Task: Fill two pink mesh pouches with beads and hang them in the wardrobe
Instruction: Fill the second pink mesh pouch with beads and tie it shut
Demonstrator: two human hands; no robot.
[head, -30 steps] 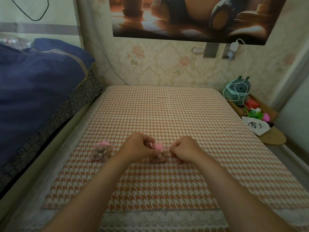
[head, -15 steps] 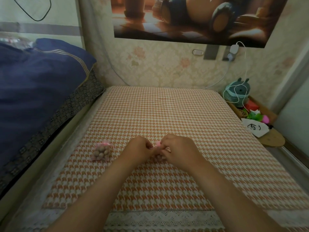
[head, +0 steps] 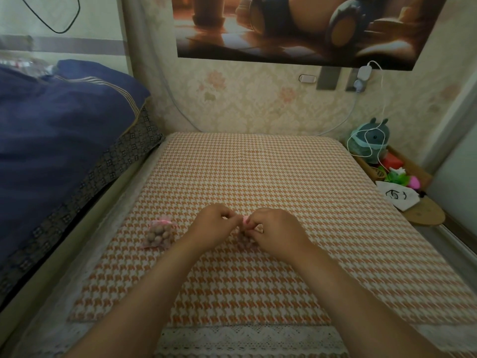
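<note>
A pink mesh pouch full of brown beads lies tied on the houndstooth-covered table, left of my hands. A second bead-filled pink pouch sits between my hands, mostly hidden by them. My left hand and my right hand meet over its top, fingers curled and pinching the pink drawstring at the pouch's mouth. Only a sliver of pink and a few beads show between the fingers.
A bed with a dark blue quilt runs along the left. At the right, a low wooden shelf holds a grey plush toy, a white cable, a white pouch and small coloured items. The wall stands right behind the table.
My hands, apart a second ago, have come together over the second pouch's top. The first pouch has not moved.
</note>
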